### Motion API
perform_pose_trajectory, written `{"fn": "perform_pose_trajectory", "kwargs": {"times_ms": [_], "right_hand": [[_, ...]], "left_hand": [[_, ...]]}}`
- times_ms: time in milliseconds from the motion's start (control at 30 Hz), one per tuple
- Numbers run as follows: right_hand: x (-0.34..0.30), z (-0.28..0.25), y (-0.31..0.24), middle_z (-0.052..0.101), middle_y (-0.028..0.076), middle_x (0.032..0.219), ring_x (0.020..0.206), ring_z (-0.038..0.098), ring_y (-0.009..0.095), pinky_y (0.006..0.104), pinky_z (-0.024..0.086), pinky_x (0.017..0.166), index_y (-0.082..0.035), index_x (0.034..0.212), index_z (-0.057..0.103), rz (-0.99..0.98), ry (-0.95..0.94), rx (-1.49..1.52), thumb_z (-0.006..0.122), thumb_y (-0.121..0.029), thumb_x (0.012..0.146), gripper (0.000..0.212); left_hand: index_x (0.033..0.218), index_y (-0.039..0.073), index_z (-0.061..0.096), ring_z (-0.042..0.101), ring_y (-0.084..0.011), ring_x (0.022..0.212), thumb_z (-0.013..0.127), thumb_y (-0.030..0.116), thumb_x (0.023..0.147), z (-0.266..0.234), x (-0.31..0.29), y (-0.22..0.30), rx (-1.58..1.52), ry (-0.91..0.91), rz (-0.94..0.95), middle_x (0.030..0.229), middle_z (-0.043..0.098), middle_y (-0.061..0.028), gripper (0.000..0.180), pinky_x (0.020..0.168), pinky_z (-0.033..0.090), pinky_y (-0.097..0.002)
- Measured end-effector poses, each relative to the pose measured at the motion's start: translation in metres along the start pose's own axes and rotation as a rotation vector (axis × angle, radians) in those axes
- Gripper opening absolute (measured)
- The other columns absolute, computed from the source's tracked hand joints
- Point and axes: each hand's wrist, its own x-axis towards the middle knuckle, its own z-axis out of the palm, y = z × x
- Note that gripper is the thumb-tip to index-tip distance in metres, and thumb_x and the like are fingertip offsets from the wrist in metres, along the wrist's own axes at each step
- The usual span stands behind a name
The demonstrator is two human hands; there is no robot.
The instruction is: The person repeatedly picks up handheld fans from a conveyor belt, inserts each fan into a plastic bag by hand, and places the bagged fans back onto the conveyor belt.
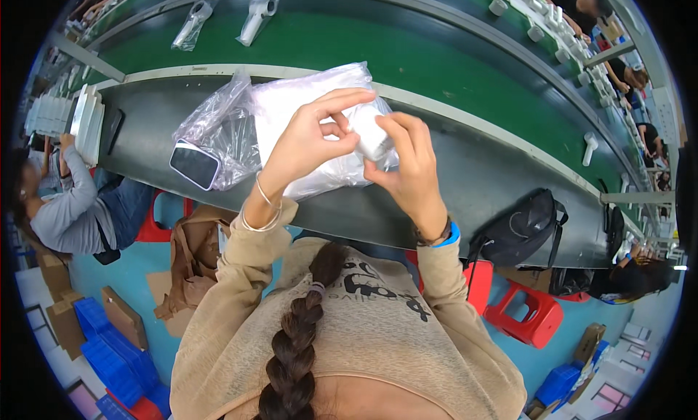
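Note:
Above the dark bench ledge, a small white rounded piece (369, 131) is held between my two hands; its exact kind I cannot make out. My left hand (314, 133) pinches it from the left with curled fingers. On the other side, the fingers and thumb of my right hand (409, 158) grip it. Beneath them lies a white sheet-like pack in clear plastic (280, 104). A crumpled clear plastic bag (218, 129) is to its left, with a smartphone (195, 164) lying against it.
A green conveyor belt (451, 93) runs beyond the ledge, carrying bagged white handheld devices (257, 17). A black backpack (520, 227) sits at the right. Red stools (525, 315) and blue crates (116, 354) stand on the floor. A co-worker (69, 209) sits at the left.

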Motion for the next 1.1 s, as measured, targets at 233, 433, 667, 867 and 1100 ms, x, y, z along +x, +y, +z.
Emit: {"fn": "perform_pose_trajectory", "kwargs": {"times_ms": [233, 433, 667, 867, 1100], "right_hand": [[0.039, -0.009, 0.029, 0.052, 0.016, 0.103, 0.096, 0.055, 0.034, 0.0417, 0.047, 0.081, -0.001, 0.116, 0.059, 0.015, -0.374, -0.236, 0.084, -0.015, 0.065, 0.059], [0.06, -0.016, 0.082, 0.055, 0.01, 0.087, 0.081, 0.055, 0.028, 0.0382, 0.045, 0.073, -0.003, 0.093, 0.066, -0.047, -0.631, -0.041, 0.071, -0.015, 0.084, 0.017], [0.064, -0.016, 0.119, 0.059, 0.004, 0.102, 0.084, 0.056, 0.012, 0.0274, 0.048, 0.075, 0.0, 0.102, 0.055, 0.182, -0.349, 0.417, 0.048, -0.017, 0.104, 0.018], [0.103, -0.025, 0.161, 0.064, 0.01, 0.104, 0.096, 0.067, 0.02, 0.0326, 0.057, 0.078, 0.0, 0.105, 0.053, 0.481, -0.031, 0.292, 0.042, -0.025, 0.106, 0.028], [0.161, -0.005, 0.298, 0.069, 0.023, 0.095, 0.087, 0.069, 0.038, 0.0447, 0.055, 0.071, 0.0, 0.105, 0.056, 0.483, 0.198, -0.294, 0.048, -0.029, 0.101, 0.03]], "left_hand": [[0.128, 0.007, 0.064, 0.057, -0.0145, 0.07, 0.061, -0.005, 0.072, -0.012, 0.025, -0.01, 0.549, -0.013, 0.104, 0.127, 0.064, -0.0099, 0.057, 0.07, 0.051, -0.0263], [0.125, 0.005, 0.064, 0.06, -0.0195, 0.07, 0.062, -0.004, 0.072, -0.018, 0.046, -0.051, 0.696, -0.11, 0.103, 0.123, 0.066, -0.0122, 0.053, 0.07, 0.051, -0.03], [0.124, 0.006, 0.066, 0.064, -0.0155, 0.089, 0.069, 0.005, 0.08, -0.036, 0.077, -0.054, 0.194, -0.329, -0.01, 0.126, 0.064, -0.0061, 0.044, 0.079, 0.052, -0.0305], [0.122, 0.004, 0.065, 0.063, -0.0142, 0.094, 0.069, 0.013, 0.089, -0.016, 0.055, -0.068, -0.018, 0.075, 0.007, 0.12, 0.066, -0.0056, 0.035, 0.086, 0.05, -0.028], [0.122, 0.003, 0.063, 0.062, -0.0141, 0.092, 0.066, 0.003, 0.087, 0.033, -0.01, -0.07, 0.121, -0.012, -0.09, 0.115, 0.067, -0.0057, 0.035, 0.082, 0.051, -0.0302]]}}
